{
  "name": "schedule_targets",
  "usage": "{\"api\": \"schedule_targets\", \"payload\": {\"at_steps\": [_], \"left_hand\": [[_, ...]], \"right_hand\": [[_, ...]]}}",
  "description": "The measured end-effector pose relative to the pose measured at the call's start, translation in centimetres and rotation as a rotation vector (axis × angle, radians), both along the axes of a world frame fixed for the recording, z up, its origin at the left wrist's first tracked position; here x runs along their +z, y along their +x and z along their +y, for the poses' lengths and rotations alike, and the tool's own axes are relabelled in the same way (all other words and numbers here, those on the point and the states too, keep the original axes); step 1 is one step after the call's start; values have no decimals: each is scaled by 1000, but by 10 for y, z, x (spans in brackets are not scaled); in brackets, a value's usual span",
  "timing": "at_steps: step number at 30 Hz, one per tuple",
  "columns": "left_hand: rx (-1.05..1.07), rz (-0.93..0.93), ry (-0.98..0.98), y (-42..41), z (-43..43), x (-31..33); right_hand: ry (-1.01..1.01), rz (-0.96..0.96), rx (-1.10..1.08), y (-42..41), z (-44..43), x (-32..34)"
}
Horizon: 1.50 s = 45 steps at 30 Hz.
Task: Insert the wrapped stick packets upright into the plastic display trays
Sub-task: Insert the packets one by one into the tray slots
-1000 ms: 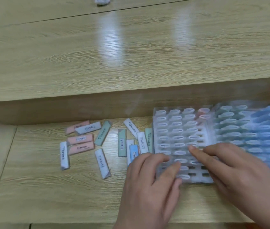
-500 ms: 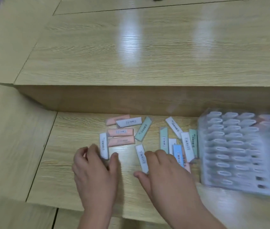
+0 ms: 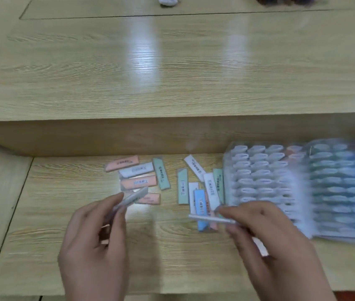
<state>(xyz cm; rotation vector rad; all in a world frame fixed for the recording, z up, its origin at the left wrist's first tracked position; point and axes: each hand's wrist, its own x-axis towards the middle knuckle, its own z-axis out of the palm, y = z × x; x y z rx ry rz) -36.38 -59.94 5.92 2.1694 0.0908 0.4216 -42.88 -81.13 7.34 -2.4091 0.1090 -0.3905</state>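
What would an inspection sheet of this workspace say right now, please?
Surface: pale wood desk ledge below a raised level.
Job's things: loose packets lying flat on the ledge; clear tray and blue-filled tray, mostly filled, blurred.
Clutter: crumpled white scrap on the raised level.
Grippers: left hand pinches a white packet; right hand holds a second white packet.
Cables: nothing seen.
Surroundings: dark items at the far edge, unclear.

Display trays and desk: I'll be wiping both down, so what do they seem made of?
The display trays look like thin, clear moulded plastic, glossy: rows of formed pockets with pale highlights, and translucent walls. The desk looks like wood-grain laminate with a smooth satin finish: regular grain lines and broad streaks of reflected light; real veneer cannot be ruled out.
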Motion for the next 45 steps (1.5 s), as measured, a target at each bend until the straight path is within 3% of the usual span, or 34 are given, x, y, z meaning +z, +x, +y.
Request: {"api": "schedule_targets", "payload": {"at_steps": [5, 7, 10, 11, 16, 31, 35, 45], "left_hand": [[-418, -99, 70, -29, -66, 33], [-497, 3, 58, -31, -88, 24], [-722, 239, 212, -21, -103, 2], [-785, 210, 214, -23, -106, -1], [-714, -198, 157, -50, -134, 12], [-725, -338, 427, -48, -158, -22], [-652, -376, 503, -54, -163, -25], [-577, -458, 454, -64, -149, -31]], "right_hand": [[-119, -32, -181, -35, -87, 29], [-101, -49, -246, -45, -112, 30], [-13, -55, -314, -51, -129, 25], [-24, -50, -298, -52, -133, 23], [-216, -40, -141, -48, -143, 10], [-325, -87, 157, -39, -134, -26], [-358, -111, 143, -38, -131, -32], [-443, -104, 86, -39, -121, -28]]}}
